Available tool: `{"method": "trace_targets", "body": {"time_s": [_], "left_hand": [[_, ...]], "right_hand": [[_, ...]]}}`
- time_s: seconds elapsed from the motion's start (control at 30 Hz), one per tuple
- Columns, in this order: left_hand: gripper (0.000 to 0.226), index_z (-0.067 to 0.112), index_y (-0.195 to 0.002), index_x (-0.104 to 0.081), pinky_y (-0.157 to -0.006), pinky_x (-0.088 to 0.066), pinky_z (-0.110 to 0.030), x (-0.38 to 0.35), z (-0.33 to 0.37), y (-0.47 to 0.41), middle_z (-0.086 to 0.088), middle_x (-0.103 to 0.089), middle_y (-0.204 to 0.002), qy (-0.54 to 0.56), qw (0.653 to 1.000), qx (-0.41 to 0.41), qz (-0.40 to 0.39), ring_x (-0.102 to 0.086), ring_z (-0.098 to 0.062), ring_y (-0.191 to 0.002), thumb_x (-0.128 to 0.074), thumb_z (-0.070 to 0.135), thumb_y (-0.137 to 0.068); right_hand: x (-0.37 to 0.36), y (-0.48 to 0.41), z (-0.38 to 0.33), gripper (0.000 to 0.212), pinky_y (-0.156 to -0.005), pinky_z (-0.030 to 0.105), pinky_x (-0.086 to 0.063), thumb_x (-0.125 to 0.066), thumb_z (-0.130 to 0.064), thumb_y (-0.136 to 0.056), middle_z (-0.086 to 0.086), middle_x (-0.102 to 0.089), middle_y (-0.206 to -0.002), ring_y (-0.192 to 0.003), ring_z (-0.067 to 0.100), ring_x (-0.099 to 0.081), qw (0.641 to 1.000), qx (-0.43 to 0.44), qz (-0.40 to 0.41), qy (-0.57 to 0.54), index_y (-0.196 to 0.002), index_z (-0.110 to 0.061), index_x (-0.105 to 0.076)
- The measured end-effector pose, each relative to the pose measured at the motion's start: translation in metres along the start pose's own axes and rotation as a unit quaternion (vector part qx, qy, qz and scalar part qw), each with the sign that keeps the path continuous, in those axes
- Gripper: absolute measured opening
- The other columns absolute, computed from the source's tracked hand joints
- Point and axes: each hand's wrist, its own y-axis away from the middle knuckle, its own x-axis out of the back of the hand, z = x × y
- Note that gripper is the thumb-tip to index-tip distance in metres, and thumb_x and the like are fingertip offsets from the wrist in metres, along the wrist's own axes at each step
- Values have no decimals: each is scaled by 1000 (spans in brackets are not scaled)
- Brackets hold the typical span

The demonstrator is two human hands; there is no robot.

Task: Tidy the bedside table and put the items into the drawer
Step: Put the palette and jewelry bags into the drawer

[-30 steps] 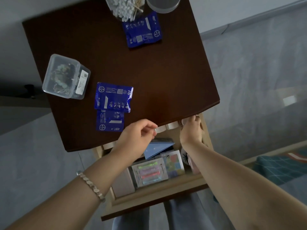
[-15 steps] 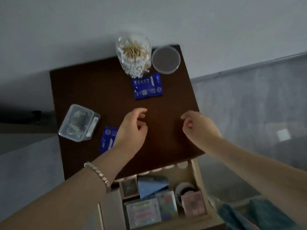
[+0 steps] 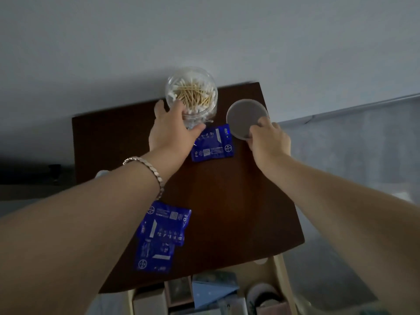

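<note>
A clear jar of cotton swabs [image 3: 193, 94] stands at the back of the dark bedside table [image 3: 227, 201]. My left hand [image 3: 172, 130] wraps round the jar's lower part, fingers on its left side and thumb below. To its right lies the jar's round clear lid [image 3: 244, 117]; my right hand [image 3: 269, 139] pinches its near edge. A blue packet [image 3: 213, 144] lies between my hands. Two more blue packets [image 3: 163, 233] overlap near the front left. The drawer [image 3: 279, 276] stands pulled out below the tabletop, with several boxes inside.
Inside the drawer I see a blue folded paper [image 3: 211, 292], a small framed box [image 3: 179, 292] and a round white item [image 3: 261, 294]. A grey wall rises behind the table. Grey floor lies to the right.
Both hands moved from the drawer's front up across the tabletop to the back. My left hand took hold of the swab jar and my right hand took the lid's edge.
</note>
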Motion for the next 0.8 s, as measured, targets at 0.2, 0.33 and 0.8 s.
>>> {"method": "trace_targets", "body": {"time_s": [0.2, 0.33, 0.8], "left_hand": [[41, 13, -88, -45, -60, -29, -3, 15, -5, 27, -9, -42, -131, 65, 994, -25, 90, -38, -7, -94, -74, 38, -73], [43, 17, -78, -41, -75, -31, 8, 30, -13, 68, -11, -45, -129, 98, 980, -166, 55, -40, -15, -117, -80, 29, -64], [53, 33, -73, -33, -83, -26, 5, 11, -52, 175, 13, -35, -137, 110, 967, -156, -169, -31, 8, -121, -83, 24, -59]], "right_hand": [[32, 49, 7, 11, -51, 20, -39, -47, -22, -93, -7, -52, -78, -65, 6, -51, 899, -126, 82, -412, -95, -12, -42], [63, 75, 4, 4, -54, 16, -42, -44, -16, -95, -8, -57, -56, -52, 5, -49, 767, -97, 18, -634, -91, -18, -45], [23, 162, -16, 26, -69, 18, -44, -40, -23, -98, -7, -60, -92, -79, 3, -56, 839, -135, -101, -518, -118, -23, -56]]}}
